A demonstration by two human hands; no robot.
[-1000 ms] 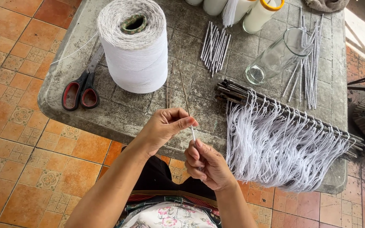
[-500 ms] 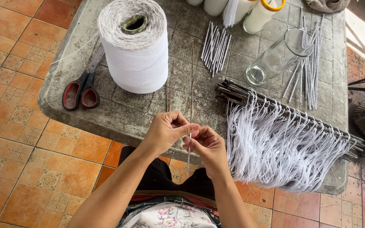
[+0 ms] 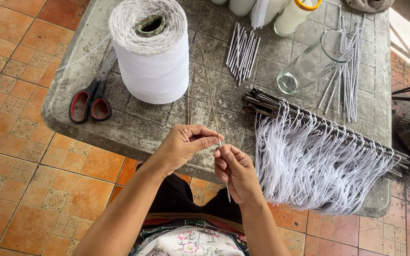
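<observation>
the left hand (image 3: 181, 144) pinches a thin bamboo stick (image 3: 209, 92) between thumb and forefinger at the stick's near end, just off the table's front edge. the right hand (image 3: 236, 173) sits touching distance away at about four o'clock from the left, its fingers closed on a short white wick string (image 3: 227, 189) that hangs down past the palm toward six o'clock. the two hands meet at the stick's lower tip, where string and stick come together; the left hand is the one on the stick itself. the stick's long axis runs from that tip up toward eleven o'clock, slanting across the grey table (image 3: 134, 128) toward the big cone of white thread (image 3: 150, 54). at three o'clock from the hands a bundle of sticks strung with looped white wicks (image 3: 319, 156) drapes over the table edge. red-handled scissors (image 3: 91, 102) lie at ten o'clock beside the cone. farther off at one o'clock lie a tipped clear glass (image 3: 314, 61), a small heap of short white sticks (image 3: 241, 52), and pale candles (image 3: 293, 16) at the far edge.
</observation>
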